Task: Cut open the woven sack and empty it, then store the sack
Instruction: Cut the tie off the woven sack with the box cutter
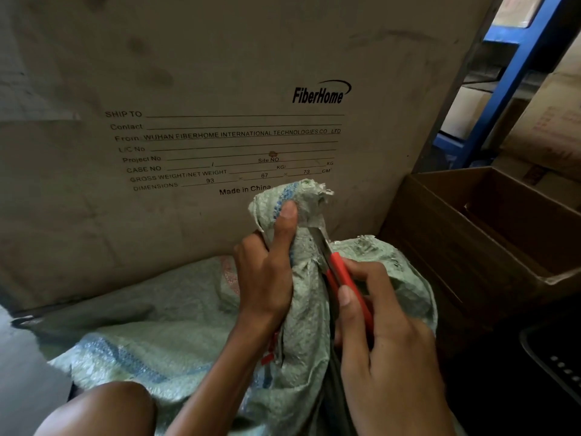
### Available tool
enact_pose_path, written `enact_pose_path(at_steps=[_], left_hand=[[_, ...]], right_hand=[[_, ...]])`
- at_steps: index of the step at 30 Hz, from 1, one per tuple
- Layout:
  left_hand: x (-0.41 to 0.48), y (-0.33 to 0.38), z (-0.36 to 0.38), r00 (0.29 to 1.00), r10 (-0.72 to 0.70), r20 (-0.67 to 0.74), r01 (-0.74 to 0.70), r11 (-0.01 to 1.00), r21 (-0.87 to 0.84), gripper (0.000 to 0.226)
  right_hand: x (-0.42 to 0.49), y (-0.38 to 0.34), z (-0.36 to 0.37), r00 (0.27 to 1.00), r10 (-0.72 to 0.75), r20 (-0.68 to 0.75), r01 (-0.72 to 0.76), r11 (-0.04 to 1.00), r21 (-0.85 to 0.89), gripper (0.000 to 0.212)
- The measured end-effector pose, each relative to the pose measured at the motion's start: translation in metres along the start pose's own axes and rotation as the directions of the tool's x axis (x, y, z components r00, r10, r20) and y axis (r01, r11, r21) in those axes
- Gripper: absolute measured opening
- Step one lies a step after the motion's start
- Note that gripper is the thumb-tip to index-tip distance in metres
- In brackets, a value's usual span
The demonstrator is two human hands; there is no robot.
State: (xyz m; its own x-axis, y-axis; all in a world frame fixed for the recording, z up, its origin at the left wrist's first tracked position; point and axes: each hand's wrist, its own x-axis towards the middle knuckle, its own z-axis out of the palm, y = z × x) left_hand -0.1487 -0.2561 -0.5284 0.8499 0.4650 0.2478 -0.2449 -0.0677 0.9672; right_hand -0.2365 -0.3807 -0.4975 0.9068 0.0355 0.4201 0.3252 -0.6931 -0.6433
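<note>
Gripping the woven sack's [195,338] bunched neck, the left hand [267,272] steadies it; the right hand [386,338] holds a red cutter [341,278], blade touching the neck.

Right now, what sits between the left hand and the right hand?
In the head view, the bunched neck of the woven sack lies between left hand and right hand, with the red cutter against it.

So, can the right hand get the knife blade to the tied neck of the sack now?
Probably yes: the right hand holds the knife with its blade already against the sack neck, which the left hand grips clear.
</note>
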Motion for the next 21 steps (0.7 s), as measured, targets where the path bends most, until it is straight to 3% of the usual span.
enact_pose_path(at_steps=[7,10,13,17,18,21], left_hand=[[0.009,-0.005,-0.009,0.999,-0.005,-0.043,0.006,1.000,0.021,0.063],[0.012,-0.004,-0.010,0.999,-0.029,-0.017,0.029,1.000,0.004,0.067],[0.019,-0.007,-0.010,0.986,-0.139,0.087,0.139,0.990,0.009,0.077],[0.021,-0.009,-0.006,0.944,-0.267,0.193,0.282,0.958,-0.056,0.101],[0.019,-0.009,-0.004,0.926,-0.302,0.227,0.328,0.940,-0.089,0.100],[0.010,-0.004,0.003,0.882,-0.336,0.330,0.394,0.911,-0.127,0.068]], right_hand=[[0.000,-0.003,-0.012,0.972,0.121,0.202,-0.115,0.993,-0.040,0.026],[0.002,-0.001,-0.021,0.946,0.161,0.282,-0.140,0.986,-0.092,0.023],[0.003,0.000,-0.032,0.939,0.144,0.312,-0.132,0.989,-0.060,0.022],[0.002,-0.002,-0.046,0.980,0.128,0.151,-0.167,0.945,0.281,0.028],[0.003,0.000,-0.048,0.986,0.137,0.096,-0.162,0.926,0.340,0.029],[0.007,0.005,-0.046,0.980,0.190,-0.058,-0.158,0.921,0.356,0.036]])
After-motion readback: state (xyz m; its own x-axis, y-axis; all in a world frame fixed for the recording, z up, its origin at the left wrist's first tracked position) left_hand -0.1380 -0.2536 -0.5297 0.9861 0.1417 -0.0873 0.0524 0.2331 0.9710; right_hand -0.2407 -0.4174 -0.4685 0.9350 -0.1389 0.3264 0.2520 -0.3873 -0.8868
